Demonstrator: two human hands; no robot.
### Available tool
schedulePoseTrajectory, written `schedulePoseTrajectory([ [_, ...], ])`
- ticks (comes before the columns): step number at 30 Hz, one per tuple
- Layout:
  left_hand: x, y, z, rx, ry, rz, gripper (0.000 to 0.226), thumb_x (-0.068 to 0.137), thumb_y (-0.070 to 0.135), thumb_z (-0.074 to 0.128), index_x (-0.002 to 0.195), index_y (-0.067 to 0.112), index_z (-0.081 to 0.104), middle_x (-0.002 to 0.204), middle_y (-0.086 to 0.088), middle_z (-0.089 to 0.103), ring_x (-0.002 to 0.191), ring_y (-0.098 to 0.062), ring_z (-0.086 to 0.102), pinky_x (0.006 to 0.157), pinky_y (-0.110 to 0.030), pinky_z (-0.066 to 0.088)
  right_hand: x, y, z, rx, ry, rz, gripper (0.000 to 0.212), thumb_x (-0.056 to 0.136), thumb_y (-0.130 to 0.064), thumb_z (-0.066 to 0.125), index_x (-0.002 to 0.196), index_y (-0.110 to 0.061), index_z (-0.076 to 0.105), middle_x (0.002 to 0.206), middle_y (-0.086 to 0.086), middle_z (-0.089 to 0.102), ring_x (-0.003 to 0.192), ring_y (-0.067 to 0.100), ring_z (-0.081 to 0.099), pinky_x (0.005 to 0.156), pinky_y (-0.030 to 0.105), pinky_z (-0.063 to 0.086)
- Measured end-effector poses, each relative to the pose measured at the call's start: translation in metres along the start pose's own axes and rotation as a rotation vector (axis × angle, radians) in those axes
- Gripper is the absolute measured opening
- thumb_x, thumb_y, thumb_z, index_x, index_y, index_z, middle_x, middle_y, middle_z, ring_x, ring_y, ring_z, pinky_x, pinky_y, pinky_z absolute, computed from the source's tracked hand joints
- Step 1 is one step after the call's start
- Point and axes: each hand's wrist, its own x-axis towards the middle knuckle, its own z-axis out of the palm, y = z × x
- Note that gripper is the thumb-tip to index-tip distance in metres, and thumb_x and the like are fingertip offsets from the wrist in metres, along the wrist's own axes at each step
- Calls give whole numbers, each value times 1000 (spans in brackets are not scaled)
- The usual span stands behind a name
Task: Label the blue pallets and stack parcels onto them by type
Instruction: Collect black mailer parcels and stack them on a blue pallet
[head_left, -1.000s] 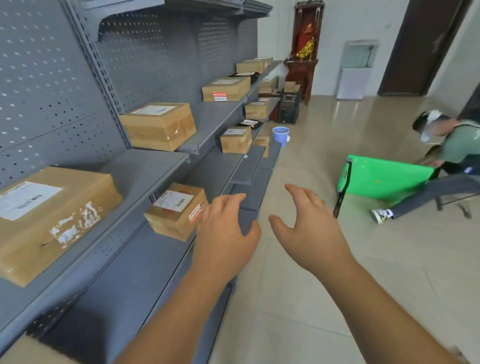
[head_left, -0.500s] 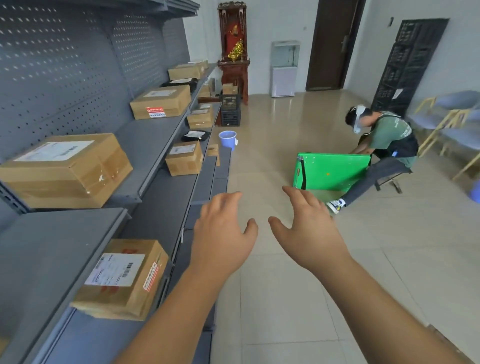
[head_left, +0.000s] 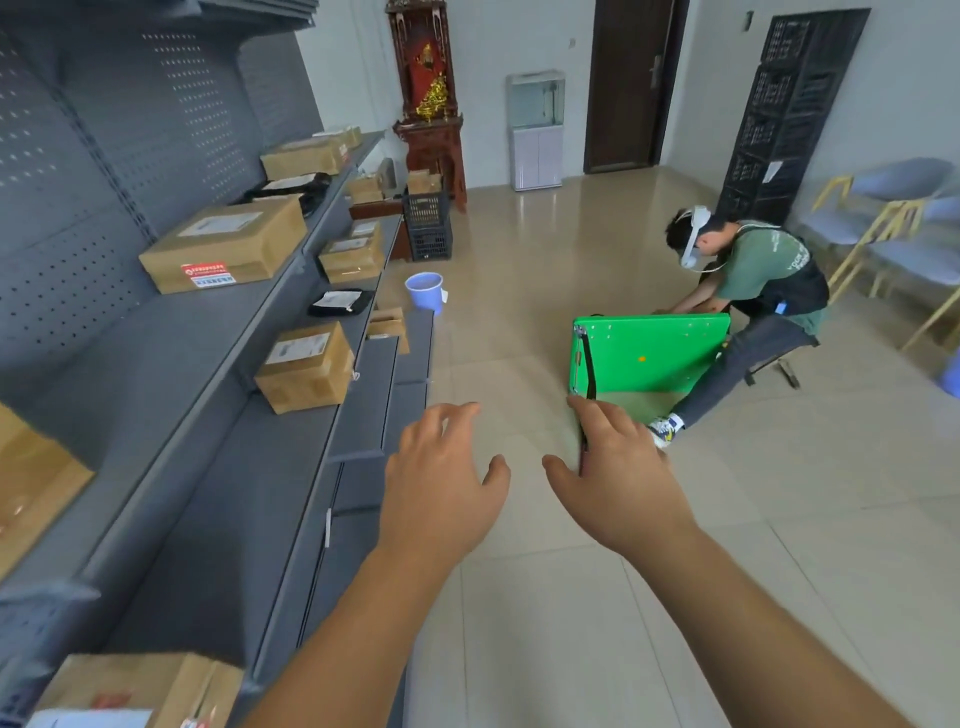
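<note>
Brown cardboard parcels with white labels (head_left: 306, 366) sit on the grey metal shelving (head_left: 171, 364) at nine o'clock. Both the left hand (head_left: 441, 488) and right hand (head_left: 621, 480) are empty, fingers spread. A green panel (head_left: 649, 358) stands at one o'clock.

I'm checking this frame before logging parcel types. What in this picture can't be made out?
Head view only:
- Blue pallets: none in view, so their labelling cannot be judged.
- Label text on the shelf box: too small to read.
- Bottom-left box: cut off by the frame edge and blurred.
- Green board: its lower corner is hidden behind the right hand.
- Black pouch: contents not visible.
- Left hand: empty, fingers spread.
</note>
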Motion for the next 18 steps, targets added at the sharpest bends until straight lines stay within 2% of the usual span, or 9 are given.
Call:
schedulePoseTrajectory([
  [7, 97, 9, 46, -93, -36, -81, 57, 93, 42, 59, 147, 32, 43, 148, 10, 42, 133, -19, 37, 107, -42, 41, 118, 33, 9, -12, -37, -26, 69, 91, -50, 59, 153, -31, 34, 154, -6, 41, 138, 22, 39, 108, 46, 39],
  [18, 259, -49, 97, -104, -67, -91, 58, 93, 43, 59, 148, 31, 43, 148, 9, 42, 133, -18, 37, 106, -40, 42, 284, 22, 68, -58, -46, -3, 69, 89, -52, 58, 151, -33, 35, 154, -7, 42, 138, 24, 40, 106, 47, 40],
])
